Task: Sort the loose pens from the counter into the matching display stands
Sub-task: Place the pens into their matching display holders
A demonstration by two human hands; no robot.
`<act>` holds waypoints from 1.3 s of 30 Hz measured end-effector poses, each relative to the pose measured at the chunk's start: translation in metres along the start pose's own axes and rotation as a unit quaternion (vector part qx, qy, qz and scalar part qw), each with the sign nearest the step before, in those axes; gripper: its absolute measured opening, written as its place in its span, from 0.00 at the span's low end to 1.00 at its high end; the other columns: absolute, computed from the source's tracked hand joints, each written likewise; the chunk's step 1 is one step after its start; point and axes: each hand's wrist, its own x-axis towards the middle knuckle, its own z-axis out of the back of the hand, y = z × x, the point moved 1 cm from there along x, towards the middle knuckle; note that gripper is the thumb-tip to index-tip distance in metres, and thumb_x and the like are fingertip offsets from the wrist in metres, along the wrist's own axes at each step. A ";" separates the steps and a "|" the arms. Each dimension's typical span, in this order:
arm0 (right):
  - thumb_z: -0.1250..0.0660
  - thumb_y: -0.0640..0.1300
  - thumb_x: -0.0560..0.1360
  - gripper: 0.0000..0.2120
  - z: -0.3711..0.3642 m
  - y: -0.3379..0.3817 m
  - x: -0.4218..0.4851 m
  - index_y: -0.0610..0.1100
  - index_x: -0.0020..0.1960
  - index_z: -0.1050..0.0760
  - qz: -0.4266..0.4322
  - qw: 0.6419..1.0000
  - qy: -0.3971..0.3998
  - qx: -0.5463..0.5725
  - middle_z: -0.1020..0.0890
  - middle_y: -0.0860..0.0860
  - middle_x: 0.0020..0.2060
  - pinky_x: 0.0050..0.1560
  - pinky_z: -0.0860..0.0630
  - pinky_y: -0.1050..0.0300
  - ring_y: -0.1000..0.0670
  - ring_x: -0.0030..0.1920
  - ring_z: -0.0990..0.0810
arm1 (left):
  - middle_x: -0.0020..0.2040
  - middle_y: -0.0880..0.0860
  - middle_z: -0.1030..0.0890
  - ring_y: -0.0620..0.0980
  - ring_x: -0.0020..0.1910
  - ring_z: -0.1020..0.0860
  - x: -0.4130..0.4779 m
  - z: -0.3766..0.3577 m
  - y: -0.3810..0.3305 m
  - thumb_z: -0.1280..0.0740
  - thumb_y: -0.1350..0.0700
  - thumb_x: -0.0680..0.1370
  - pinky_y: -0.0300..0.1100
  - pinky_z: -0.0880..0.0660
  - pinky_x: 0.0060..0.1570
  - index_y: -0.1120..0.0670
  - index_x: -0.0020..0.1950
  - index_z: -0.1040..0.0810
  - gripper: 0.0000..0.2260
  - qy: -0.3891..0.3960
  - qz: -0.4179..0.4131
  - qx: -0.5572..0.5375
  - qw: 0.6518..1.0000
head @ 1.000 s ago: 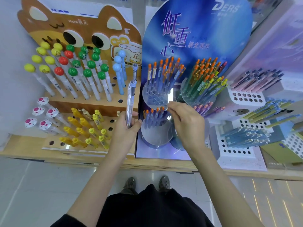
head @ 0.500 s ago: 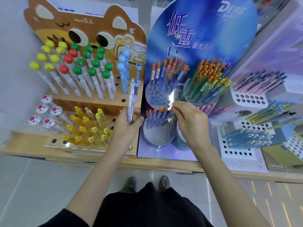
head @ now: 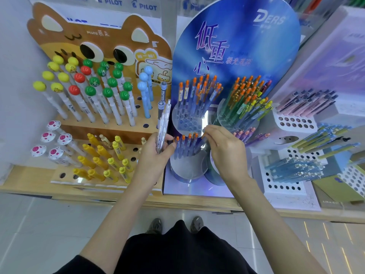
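Two hands work at the blue display stand on the wooden surface. Left hand is clenched around a small bundle of clear pens, held upright between the cat-faced wooden stand and the blue stand. Right hand pinches an orange-capped pen at the lower round holder, beside the row of orange-capped pens already seated there. White perforated racks sit to the right.
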 end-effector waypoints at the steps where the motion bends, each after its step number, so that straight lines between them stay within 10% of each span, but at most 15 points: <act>1: 0.32 0.27 0.67 0.11 -0.001 0.000 0.000 0.34 0.49 0.19 0.000 1.000 -0.001 0.000 0.16 0.41 0.47 0.34 0.19 0.46 0.41 0.45 0.16 | 0.26 0.42 0.32 0.38 0.26 0.33 0.000 0.000 0.000 0.33 0.60 0.77 0.38 0.33 0.31 0.47 0.45 0.25 0.07 0.000 0.000 -0.002 1.000; 39: 0.34 0.34 0.73 0.06 0.024 -0.002 0.003 0.34 0.39 0.21 0.085 0.986 0.130 -0.066 0.19 0.41 0.38 0.23 0.25 0.50 0.41 0.32 0.20 | 0.26 0.41 0.31 0.40 0.27 0.33 0.000 0.004 -0.001 0.32 0.57 0.77 0.40 0.33 0.33 0.46 0.45 0.25 0.06 0.005 -0.003 -0.020 1.000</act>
